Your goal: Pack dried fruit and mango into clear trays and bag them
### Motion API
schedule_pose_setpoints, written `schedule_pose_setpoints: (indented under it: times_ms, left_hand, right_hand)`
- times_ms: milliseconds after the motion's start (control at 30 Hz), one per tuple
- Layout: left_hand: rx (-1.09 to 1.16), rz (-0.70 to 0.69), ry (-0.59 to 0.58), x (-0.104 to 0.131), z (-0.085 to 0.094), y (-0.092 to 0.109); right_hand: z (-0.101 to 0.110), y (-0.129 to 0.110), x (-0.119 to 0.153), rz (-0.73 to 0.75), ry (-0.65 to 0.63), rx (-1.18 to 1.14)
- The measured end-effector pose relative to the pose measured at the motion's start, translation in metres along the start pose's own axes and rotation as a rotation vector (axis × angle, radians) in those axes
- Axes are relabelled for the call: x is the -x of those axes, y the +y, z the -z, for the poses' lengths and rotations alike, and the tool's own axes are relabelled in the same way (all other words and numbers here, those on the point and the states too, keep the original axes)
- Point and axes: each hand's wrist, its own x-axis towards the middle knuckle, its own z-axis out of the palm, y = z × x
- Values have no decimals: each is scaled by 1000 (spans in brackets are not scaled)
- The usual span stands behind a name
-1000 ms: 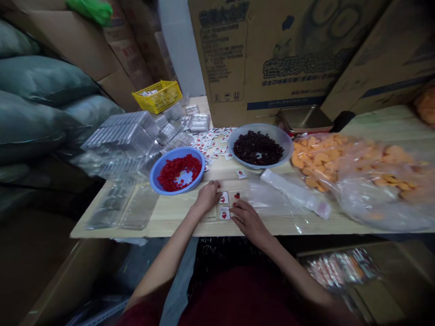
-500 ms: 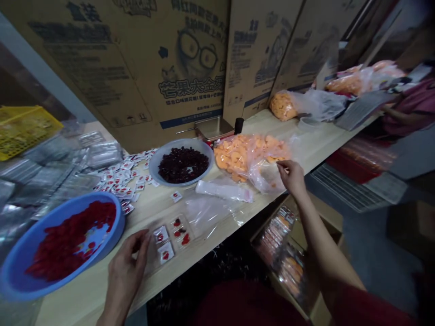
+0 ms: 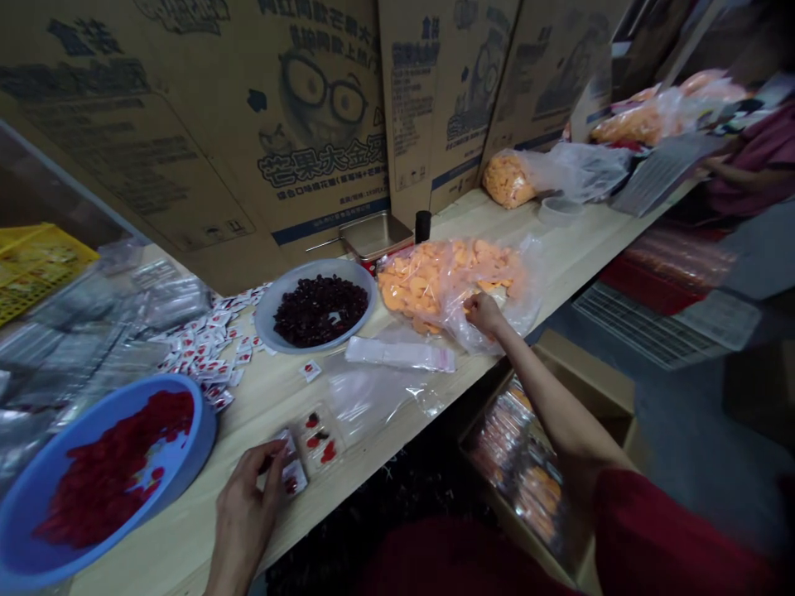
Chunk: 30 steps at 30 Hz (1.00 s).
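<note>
My left hand (image 3: 252,492) is at the table's front edge, its curled fingers pinching the edge of a clear tray with white sachets (image 3: 294,475). Right beside it lies a clear tray part with red and dark pieces (image 3: 320,439). My right hand (image 3: 485,314) reaches to the opening of a clear bag of orange pieces (image 3: 422,281); its fingers are bent together, and what they hold, if anything, is too small to tell. Between the hands are clear plastic sleeves (image 3: 397,354) and a single sachet (image 3: 310,370).
A blue basin of red pieces (image 3: 208,422) stands left, a pale bowl of dark pieces (image 3: 369,310) behind. Sachets (image 3: 199,352), a metal tin (image 3: 376,236) and cartons (image 3: 323,108) line the back. An open box (image 3: 621,368) sits below; a person (image 3: 754,178) is far right.
My right hand has moved left, deeper over the bag of orange pieces. My left hand has closed in on the sachets in the tray. The view has shifted slightly.
</note>
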Motion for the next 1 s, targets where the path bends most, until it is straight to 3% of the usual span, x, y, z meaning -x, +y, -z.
schedule_pose_setpoints:
  times_ms: [200,367,700,833,900,1000]
  left_hand:
    - [5,17,33,-3,6,3]
    - [47,66,50,-2,6,1]
    - [126,81,56,5,5,0]
    - [256,97,34,-7,-1,35]
    - [344,2,3,-19,-9,70]
    - [500,-213,-66,-45,-32,138]
  right_hand:
    - [27,17,5,-47,143,-278]
    - [38,18,11,-72,212,-483]
    - [38,10,40,52,307,-450]
    - [37,-1,42,-16,333,-745]
    - [39,-7,45,-61,329,-853]
    - [48,-14,62,-89,292,-897]
